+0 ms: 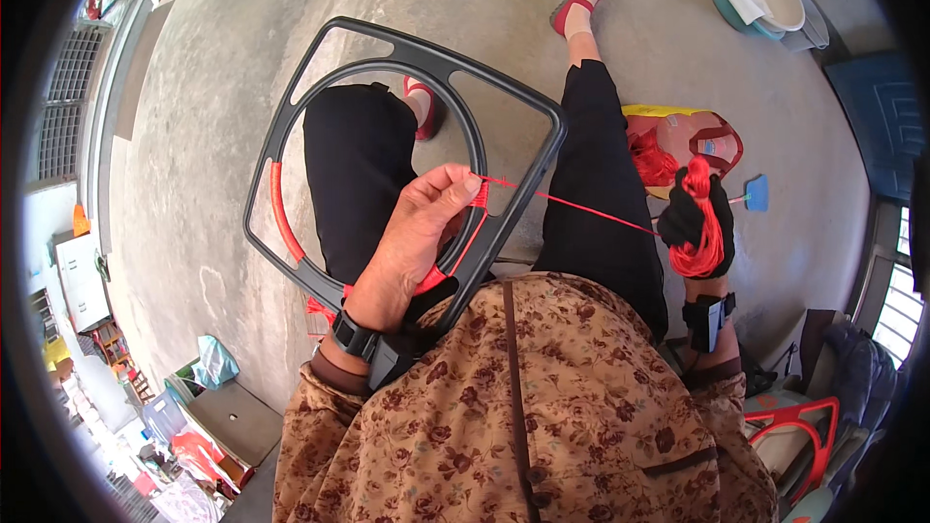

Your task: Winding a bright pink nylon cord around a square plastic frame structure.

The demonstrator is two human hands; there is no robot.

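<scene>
Far left I've got a grey barred window [70, 102], then lower down a crumpled light blue plastic bag [215, 362]. Next, a black squarish plastic frame [441, 56] with a round ring inside it sits tilted over the left thigh, in front of the brown floral jacket [436, 416]. Glossy red cord wrapping [280, 213] covers part of the ring's left side, more of it lower down. My bare left hand [423, 218] reaches inside the ring, thumb and forefinger pinching the red cord [591, 208] at the ring's right side. From there I see it run pretty much straight across the lap to my right hand. Past the right leg there's a red-and-yellow bag [722, 131] on the floor, partly behind my right hand [684, 210], which is black-gloved and clenched round a looped red cord bundle [711, 232]. Just right of that, a small blue square paddle [757, 195]
</scene>
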